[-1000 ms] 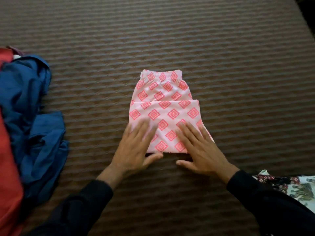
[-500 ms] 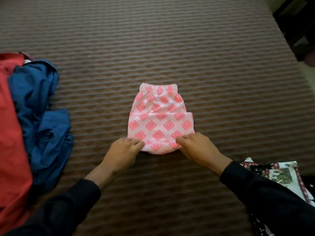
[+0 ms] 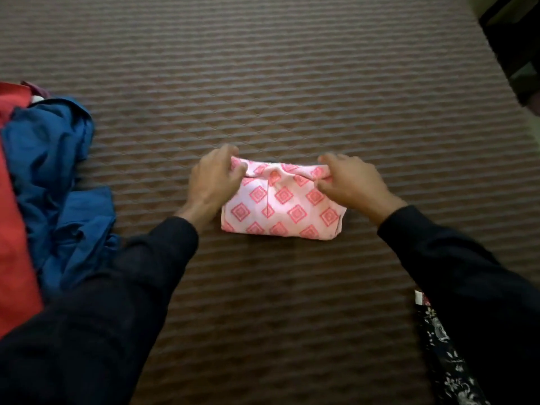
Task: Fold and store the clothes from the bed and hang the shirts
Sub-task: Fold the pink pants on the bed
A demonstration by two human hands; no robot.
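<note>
Brown quilted bed cover (image 3: 292, 83) with a striped weave fills the view. At its centre lies the pink garment (image 3: 280, 209), printed with red diamonds and folded into a compact rectangle; its long axis runs left to right across the view, and its bunched far edge points away from the person. The left hand (image 3: 213, 176) grips the far left corner, fingers curled round the fabric. The right hand (image 3: 350, 179) pinches the far right corner between thumb and curled fingers. Both are slightly motion-blurred, so the fingertips are hard to make out. The garment's type cannot be told in this folded state. A blue garment (image 3: 55, 176) lies crumpled at the left beside red fabric (image 3: 11, 229), which the frame edge cuts off. A dark floral cloth (image 3: 447, 361) at lower right is partly hidden by the right sleeve (image 3: 467, 273). A dark object (image 3: 514, 42) at upper right is indistinct.
</note>
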